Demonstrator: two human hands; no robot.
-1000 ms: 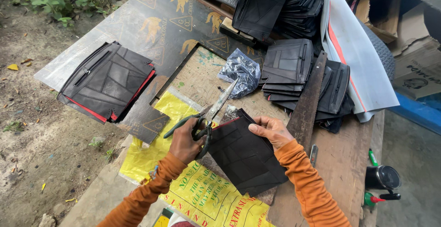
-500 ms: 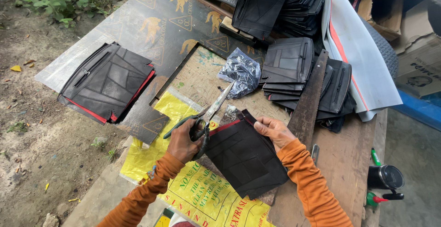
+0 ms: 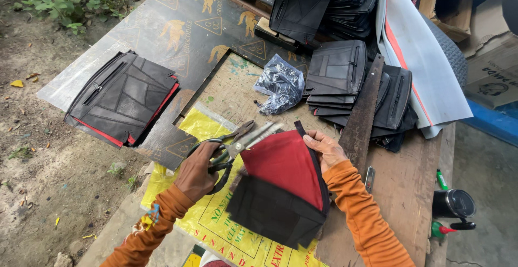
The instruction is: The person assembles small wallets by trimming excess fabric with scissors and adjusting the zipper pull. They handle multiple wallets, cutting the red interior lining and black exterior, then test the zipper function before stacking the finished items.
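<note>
I see left hand [image 3: 195, 174] clenched on scissors [image 3: 237, 143], centre frame, blades touching red lining [image 3: 283, 164]. Right hand [image 3: 328, 149] grips black pouch [image 3: 275, 213] by its upper edge, lower centre.

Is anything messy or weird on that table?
Mostly the right-hand pile: black pouches lie fanned out and crooked, some slipping under a long dark strip. The left stack sits neater. The left hand holds scissors; the right hand folds a pouch open, showing red lining.

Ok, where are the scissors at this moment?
In the head view the scissors are in the left hand, left of centre, blades against the top edge of the red-lined black pouch the right hand holds.
</note>
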